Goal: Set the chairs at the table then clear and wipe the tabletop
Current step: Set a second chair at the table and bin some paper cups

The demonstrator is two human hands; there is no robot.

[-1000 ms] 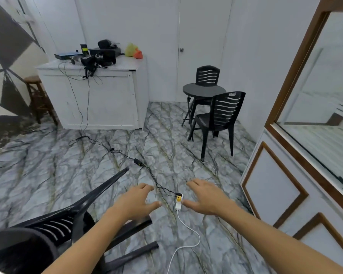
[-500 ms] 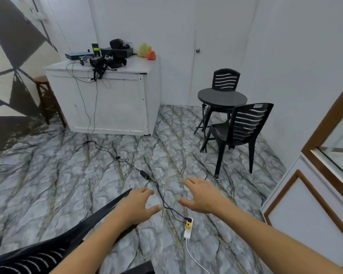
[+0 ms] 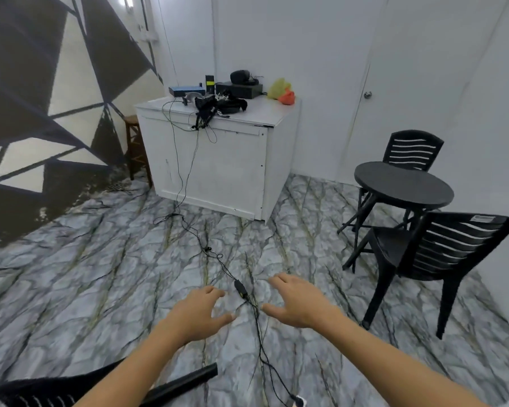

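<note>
A round black table stands at the right by the white wall. One black slatted chair sits behind it; another black chair stands in front of it, seat toward the table. A third black chair lies tipped over on the floor at the bottom left, partly cut off by the frame. My left hand and my right hand are stretched out in front of me over the floor, fingers relaxed, both holding nothing. The tabletop looks bare.
A white cabinet with electronics, cables and a yellow and orange bag on top stands at the back. A black cable with an adapter runs from it across the marble floor between my hands. A wooden stool is beside the cabinet.
The view has swung left and up. The table and chairs moved toward the right edge, the tipped chair sank to the bottom corner. Both hands stay outstretched and holding nothing.
</note>
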